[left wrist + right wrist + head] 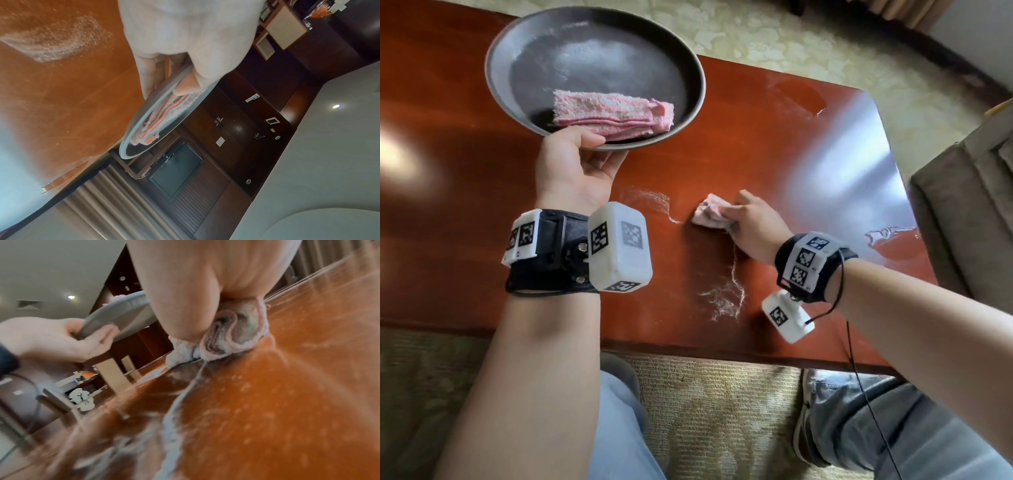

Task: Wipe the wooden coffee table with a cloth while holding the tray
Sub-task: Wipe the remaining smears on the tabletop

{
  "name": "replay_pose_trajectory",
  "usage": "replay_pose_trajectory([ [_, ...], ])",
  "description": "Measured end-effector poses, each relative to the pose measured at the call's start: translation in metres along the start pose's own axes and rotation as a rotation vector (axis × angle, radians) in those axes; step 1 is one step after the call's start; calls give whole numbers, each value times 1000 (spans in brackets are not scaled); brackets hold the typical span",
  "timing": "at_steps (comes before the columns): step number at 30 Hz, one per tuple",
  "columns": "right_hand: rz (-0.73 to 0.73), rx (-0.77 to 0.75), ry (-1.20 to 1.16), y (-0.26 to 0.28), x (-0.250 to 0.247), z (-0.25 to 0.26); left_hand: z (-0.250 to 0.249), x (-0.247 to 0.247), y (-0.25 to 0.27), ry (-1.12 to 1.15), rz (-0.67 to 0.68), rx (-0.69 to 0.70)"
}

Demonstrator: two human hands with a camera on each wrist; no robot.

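Left hand (577, 164) pinched rim of round grey tray (517, 41), held above wooden coffee table (448, 212). Right hand (751, 224) pressed crumpled pink cloth (710, 214) onto tabletop beside white powder streaks (724, 298). Risk: tray tilting, folded pink towel (613, 114) sliding off.

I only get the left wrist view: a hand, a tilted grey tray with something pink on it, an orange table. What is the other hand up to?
Observer: The right hand presses a bunched pink cloth onto the table.
Operator: So there are two pink cloths?
Observer: Yes. A folded one lies in the tray; the left hand holds that tray off the table by its near rim.
Operator: Is the table dirty anywhere I can't see?
Observer: White powdery streaks lie near the front edge, beside the right wrist.
Operator: Anything beyond the table?
Observer: A grey-brown sofa stands at its right end.
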State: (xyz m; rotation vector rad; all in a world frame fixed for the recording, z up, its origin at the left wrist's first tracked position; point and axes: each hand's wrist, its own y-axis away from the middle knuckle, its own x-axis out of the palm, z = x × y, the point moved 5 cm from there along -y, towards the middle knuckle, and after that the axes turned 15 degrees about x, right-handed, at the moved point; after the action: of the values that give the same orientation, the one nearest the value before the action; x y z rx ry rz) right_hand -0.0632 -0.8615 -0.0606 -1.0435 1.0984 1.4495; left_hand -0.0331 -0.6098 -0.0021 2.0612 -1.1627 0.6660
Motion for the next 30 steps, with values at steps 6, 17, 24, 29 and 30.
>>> replay_pose_trajectory([
  [6, -79, 270, -388, -9, -44, -41, 8, 6, 2, -29, 30, -17],
  [17, -53, 483, -56, -13, -27, -90, 8, 10, -2, -7, 83, -18],
  [24, 7, 244, -12, 2, -2, -17, -8, -5, -6, -5, 39, 1],
  [29, 102, -23, -128, 15, -10, 22, -25, -17, -5, 43, -12, 43],
  [30, 98, -24, -176, 10, -17, 25, -29, -20, -6, 42, -25, 52],
])
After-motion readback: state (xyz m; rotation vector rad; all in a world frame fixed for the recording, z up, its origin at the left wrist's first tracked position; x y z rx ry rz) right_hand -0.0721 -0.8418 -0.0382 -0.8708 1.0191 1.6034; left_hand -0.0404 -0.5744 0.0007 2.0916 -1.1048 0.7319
